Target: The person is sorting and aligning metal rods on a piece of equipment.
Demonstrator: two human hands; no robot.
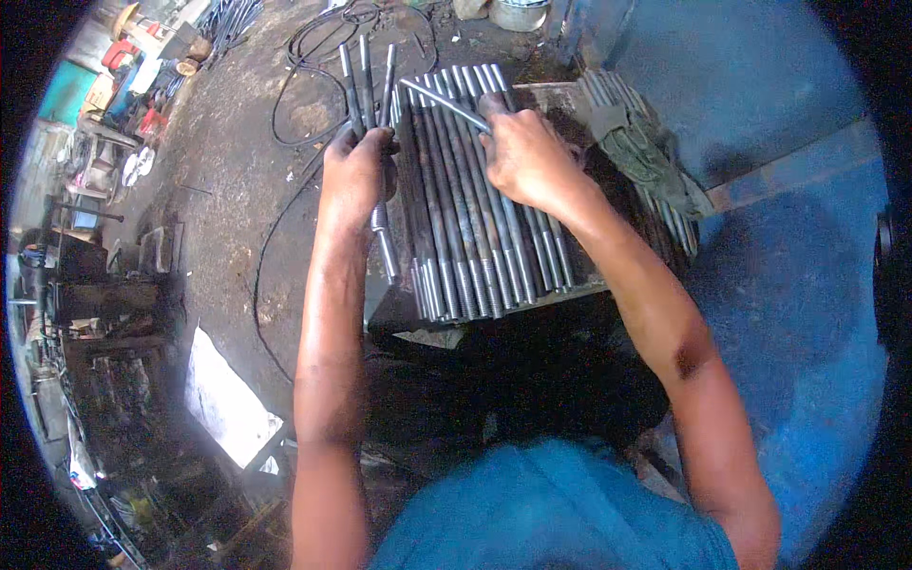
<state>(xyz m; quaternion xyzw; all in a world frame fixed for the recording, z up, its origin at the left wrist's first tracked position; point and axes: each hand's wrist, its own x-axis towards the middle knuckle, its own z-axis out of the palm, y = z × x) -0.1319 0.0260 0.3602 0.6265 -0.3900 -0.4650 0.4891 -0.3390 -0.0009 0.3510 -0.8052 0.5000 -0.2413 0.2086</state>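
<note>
Three dark metal rods point(367, 84) with bright ends stand up out of my left hand point(357, 163), whose fingers are wrapped round them. Their lower threaded ends show below the fist. Closed on one more rod point(439, 101) is my right hand point(518, 152); that rod slants up and left over the far ends of a row of rods. The row of threaded rods point(465, 204) lies side by side just beyond my body, with bright threaded ends toward me. My left hand is beside its left edge, my right hand above its far right part.
A dark green cloth point(638, 152) lies over a second stack of rods point(608, 90) on the right. A blue panel point(760, 228) fills the far right. Black cable point(275, 123) loops across the floor. White paper point(228, 404) lies at left, near cluttered machinery point(109, 309).
</note>
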